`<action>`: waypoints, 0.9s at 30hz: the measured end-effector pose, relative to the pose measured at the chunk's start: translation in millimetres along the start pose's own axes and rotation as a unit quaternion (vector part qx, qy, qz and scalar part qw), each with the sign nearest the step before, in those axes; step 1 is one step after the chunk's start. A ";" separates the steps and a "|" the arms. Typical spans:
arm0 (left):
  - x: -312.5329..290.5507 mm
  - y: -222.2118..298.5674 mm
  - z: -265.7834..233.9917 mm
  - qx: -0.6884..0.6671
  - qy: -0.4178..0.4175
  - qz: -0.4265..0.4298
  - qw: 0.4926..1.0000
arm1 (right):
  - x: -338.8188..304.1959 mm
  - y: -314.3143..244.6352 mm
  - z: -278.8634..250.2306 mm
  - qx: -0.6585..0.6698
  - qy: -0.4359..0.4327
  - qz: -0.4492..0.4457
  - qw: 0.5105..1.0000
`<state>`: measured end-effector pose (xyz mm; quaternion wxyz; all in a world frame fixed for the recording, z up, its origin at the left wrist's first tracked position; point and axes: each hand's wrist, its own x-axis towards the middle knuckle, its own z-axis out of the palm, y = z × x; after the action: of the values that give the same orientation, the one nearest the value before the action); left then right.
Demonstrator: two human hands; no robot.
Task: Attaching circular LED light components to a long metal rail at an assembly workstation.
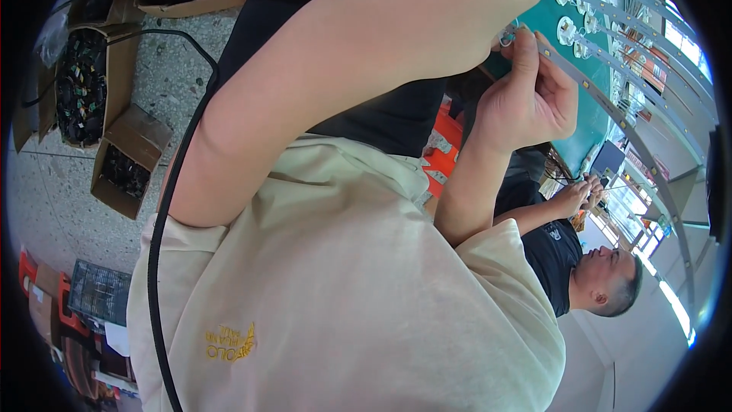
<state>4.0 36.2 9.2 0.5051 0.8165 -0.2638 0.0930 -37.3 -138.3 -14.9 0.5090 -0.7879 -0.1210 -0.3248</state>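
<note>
Closely, the hands [528,95] meet at a slender, yellow-dotted strip [605,104], right pinching its end, left's grip hidden

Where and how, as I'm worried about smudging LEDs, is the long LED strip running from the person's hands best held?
Probably by both long edges, just beyond the right hand, pinching from the sides: the LED strip is narrow, with LEDs spaced along its face and bare stretches between.

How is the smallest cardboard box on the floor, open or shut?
Open: the smallest cardboard box has a flap folded out, and dark parts show inside.
</note>
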 end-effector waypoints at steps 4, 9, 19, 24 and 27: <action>-2.4 -4.5 4.9 0.007 0.022 0.034 0.999 | -0.8 1.4 -0.7 0.003 0.004 0.011 1.000; -0.8 -4.9 4.2 0.009 0.005 0.029 1.000 | 1.7 2.4 -6.5 0.048 0.011 0.031 0.998; -1.8 -5.0 5.2 -0.002 0.021 0.035 0.999 | 3.8 1.9 -5.0 0.029 -0.010 0.045 0.999; -1.4 -7.5 6.5 -0.007 0.019 0.039 0.999 | 4.1 2.9 -6.0 0.059 -0.001 0.064 0.996; -2.0 -8.9 8.8 -0.005 0.019 0.038 0.999 | 3.6 3.0 -5.9 0.060 0.000 0.062 0.996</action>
<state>6.0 32.3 -2.7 0.5101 0.8015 -0.2856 0.1260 -35.3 -145.4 -13.1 0.5748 -0.7616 -0.0909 -0.2850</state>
